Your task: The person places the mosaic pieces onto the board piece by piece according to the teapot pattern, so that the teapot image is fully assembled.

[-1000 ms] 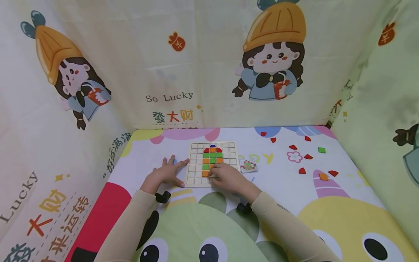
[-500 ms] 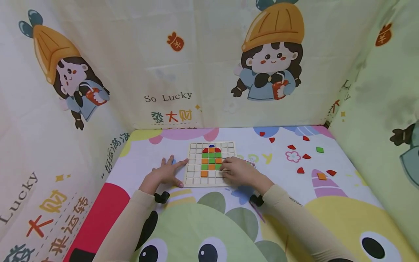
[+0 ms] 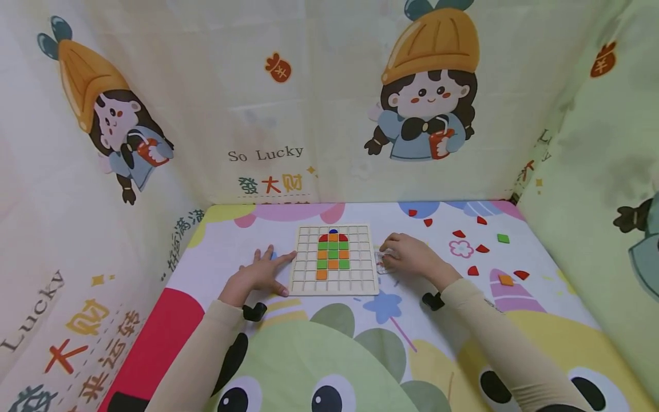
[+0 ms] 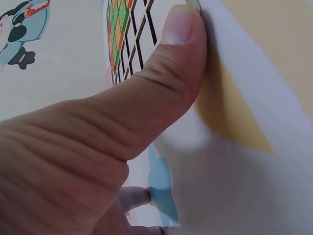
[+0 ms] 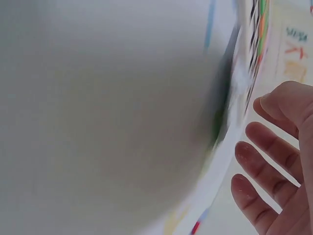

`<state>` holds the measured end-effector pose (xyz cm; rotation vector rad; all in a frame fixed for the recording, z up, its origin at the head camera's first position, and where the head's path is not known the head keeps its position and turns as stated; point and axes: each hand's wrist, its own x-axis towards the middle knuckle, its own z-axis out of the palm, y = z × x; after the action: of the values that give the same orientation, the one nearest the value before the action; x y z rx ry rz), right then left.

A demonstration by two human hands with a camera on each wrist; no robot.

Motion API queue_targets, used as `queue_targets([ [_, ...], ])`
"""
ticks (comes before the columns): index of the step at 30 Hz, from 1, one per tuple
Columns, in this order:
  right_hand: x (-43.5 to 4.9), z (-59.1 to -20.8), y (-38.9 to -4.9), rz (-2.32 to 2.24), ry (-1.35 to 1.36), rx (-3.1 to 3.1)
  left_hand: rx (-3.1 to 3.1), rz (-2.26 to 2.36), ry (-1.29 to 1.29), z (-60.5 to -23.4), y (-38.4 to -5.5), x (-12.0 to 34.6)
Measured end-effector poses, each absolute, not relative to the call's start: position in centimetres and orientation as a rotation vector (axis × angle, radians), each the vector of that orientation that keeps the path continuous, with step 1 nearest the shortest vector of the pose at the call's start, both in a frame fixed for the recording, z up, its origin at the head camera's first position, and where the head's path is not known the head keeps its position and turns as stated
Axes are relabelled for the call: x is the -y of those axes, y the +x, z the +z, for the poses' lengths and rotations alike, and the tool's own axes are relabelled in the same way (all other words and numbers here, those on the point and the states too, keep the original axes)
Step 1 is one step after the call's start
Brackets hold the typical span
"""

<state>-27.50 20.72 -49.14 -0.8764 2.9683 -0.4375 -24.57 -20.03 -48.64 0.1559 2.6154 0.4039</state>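
A pale wooden grid board lies flat on the table, with green, orange, red and blue tiles forming an upright figure in its middle columns. A lone orange tile sits at the bottom left of that figure. My left hand is spread at the board's left side, its index fingertip and thumb at the edge. In the left wrist view the thumb rests at the board's corner. My right hand is over a small picture card, mostly covering it. Its fingers are loosely bent, with nothing visible between them.
Several red quarter-round pieces lie scattered on the right of the table, with a green square tile and an orange square tile among them. A printed cloth stands as walls round the back and sides.
My right hand has moved right, off the board and over to the card, uncovering a green tile at the figure's lower right. The left hand has stayed in place.
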Motion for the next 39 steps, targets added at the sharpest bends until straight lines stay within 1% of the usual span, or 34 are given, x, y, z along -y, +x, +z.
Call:
queue_targets([
  [9, -27.0, -49.4, -29.2, -0.363, -0.78, -3.04, -2.625, 0.408, 0.148, -48.7, -24.4, 19.9],
  [19, -33.7, -49.2, -30.1, -0.271, -0.489, -3.038, -2.612, 0.415, 0.151, -48.6, -24.6, 20.0],
  [23, -36.4, -48.7, -30.2, -0.296, -0.317, -2.976, -2.62, 0.404, 0.157, -48.8, -24.8, 20.2],
  [27, -39.3, -48.6, -29.5, -0.304, -0.198, -2.918, -2.62, 0.415, 0.151, -48.9, -24.8, 20.2],
  [35, -43.3, -49.3, -27.5, -0.435, -0.167, -2.773, -2.617, 0.409, 0.148, -48.9, -24.7, 20.2],
  [39, -44.5, -49.0, -27.0, -0.375, -0.169, -2.782, -2.616, 0.41, 0.15, -48.9, -24.6, 20.3],
])
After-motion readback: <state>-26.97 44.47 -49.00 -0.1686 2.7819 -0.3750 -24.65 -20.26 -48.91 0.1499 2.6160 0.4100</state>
